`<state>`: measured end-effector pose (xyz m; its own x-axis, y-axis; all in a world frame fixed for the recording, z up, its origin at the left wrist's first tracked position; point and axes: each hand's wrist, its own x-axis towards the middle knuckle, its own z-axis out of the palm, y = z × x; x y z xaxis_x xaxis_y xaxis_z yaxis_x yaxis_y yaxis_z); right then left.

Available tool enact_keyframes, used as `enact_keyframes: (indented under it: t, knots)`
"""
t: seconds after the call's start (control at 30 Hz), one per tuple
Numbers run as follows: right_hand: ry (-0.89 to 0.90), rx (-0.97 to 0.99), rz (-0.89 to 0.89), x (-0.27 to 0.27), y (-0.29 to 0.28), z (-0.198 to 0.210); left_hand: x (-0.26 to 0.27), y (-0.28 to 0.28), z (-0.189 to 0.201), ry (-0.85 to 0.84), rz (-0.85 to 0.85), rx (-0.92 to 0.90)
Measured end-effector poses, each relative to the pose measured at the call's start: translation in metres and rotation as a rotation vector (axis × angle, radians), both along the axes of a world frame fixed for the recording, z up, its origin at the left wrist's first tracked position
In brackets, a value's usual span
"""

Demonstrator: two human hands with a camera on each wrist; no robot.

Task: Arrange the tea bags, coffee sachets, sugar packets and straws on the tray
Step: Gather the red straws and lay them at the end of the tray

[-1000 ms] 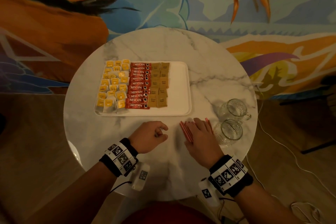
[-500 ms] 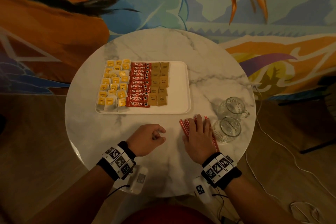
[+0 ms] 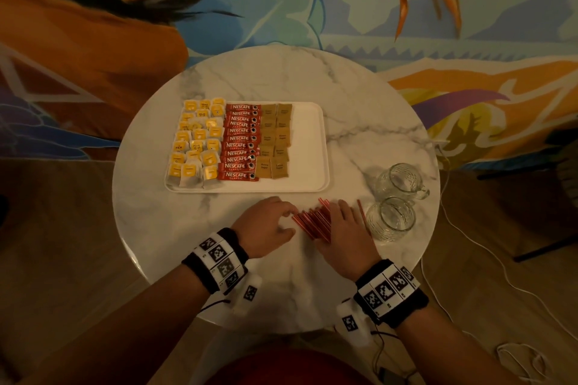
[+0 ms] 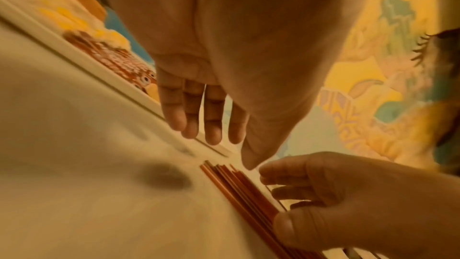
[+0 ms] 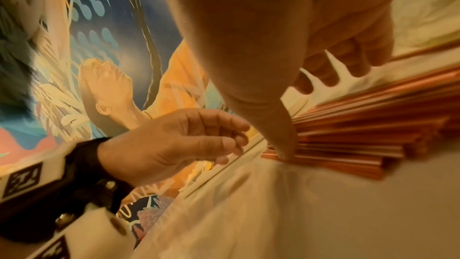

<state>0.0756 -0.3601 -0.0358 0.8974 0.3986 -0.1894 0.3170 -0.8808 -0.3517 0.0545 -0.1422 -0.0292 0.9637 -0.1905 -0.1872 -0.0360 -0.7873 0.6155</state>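
Note:
The white tray (image 3: 312,150) holds yellow tea bags (image 3: 197,144) on its left, red coffee sachets (image 3: 239,147) in a column, and brown sugar packets (image 3: 275,141) beside them. Its right part is bare. A bundle of red straws (image 3: 312,222) lies on the table in front of the tray. My right hand (image 3: 339,222) lies flat over the bundle's right side with fingers spread, thumb against the straws (image 5: 348,141). My left hand (image 3: 281,222) sits at the bundle's left edge, fingers relaxed (image 4: 211,133), holding nothing. One stray straw (image 3: 362,216) lies right of my right hand.
Two empty glass mugs (image 3: 397,180) (image 3: 389,219) stand on the round marble table (image 3: 281,78), just right of my right hand. White cables (image 3: 469,234) trail on the floor to the right. A painted mural covers the wall behind.
My left hand moved right from a loose fist on the table to the straws' left edge and loosened. My right hand stayed on the straws, now drawn into a tighter bundle between both hands.

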Motion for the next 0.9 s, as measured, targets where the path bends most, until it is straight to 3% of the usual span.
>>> enact_keyframes:
  t: [0.2,0.5,0.7,0.9]
  knots:
    - [0.012,-0.048,-0.005,-0.005,-0.005,-0.002,0.022,-0.022,0.0,-0.019,-0.191,0.113]
    - [0.083,0.096,-0.007,-0.001,-0.011,0.005,0.03,-0.038,-0.003,0.028,-0.437,0.344]
    - [0.092,0.15,-0.031,0.003,-0.014,0.007,0.033,-0.049,-0.012,-0.044,-0.537,0.337]
    - [0.184,0.041,-0.107,0.011,-0.002,0.005,0.035,-0.047,-0.02,-0.114,-0.519,0.351]
